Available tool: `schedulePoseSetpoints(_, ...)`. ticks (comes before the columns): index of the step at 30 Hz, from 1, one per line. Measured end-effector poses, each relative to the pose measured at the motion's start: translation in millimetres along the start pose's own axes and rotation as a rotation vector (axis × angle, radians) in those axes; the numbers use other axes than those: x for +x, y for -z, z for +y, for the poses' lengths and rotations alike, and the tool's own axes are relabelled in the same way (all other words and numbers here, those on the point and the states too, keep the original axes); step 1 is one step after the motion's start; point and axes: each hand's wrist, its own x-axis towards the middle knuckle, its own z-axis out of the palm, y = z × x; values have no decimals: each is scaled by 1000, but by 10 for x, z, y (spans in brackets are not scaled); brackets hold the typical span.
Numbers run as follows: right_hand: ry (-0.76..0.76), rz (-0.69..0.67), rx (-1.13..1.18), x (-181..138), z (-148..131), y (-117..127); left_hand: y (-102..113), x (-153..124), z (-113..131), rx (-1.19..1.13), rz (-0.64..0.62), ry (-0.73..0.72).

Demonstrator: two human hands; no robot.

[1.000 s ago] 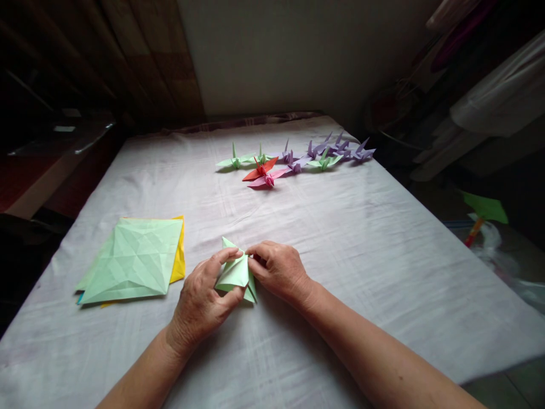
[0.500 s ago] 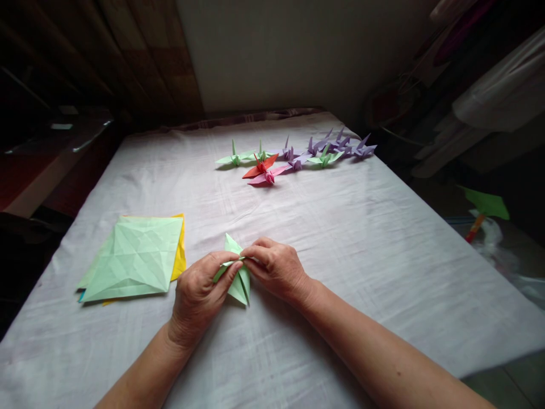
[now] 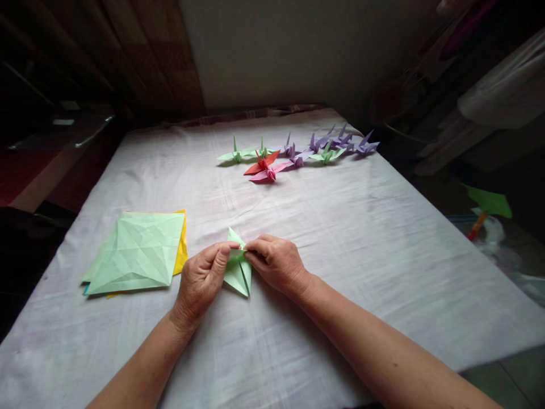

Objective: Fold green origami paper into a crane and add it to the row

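Note:
A light green folded paper (image 3: 238, 277) lies between my hands near the middle of the table, with one point toward me and another pointing away. My left hand (image 3: 204, 275) is closed on its left side, thumb and forefinger pressing a flap near the centre. Opposite it, my right hand (image 3: 276, 260) pinches the paper at the centre with thumb and fingertips. Part of the paper's left side is covered by my left hand.
Left of my hands lies a stack of creased paper sheets, a light green sheet (image 3: 136, 253) on top and a yellow sheet (image 3: 180, 250) sticking out. Several folded paper cranes stand farther back, among them a red crane (image 3: 261, 163) and a pink crane (image 3: 269, 172). White cloth (image 3: 361, 255) covers the table.
My left thumb has shifted up and lies straighter along the flap, uncovering more of the lower paper. The right hand keeps its pinch. The whole view has shifted slightly.

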Motion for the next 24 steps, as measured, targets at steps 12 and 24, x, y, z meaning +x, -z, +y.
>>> schedulePoseSetpoints(12, 8, 12, 13, 3, 25, -22, 26, 23, -39, -213, -14, 180)
schedulePoseSetpoints(24, 2, 90, 26, 37, 11, -62, 97, 6, -43, 351, -51, 75)
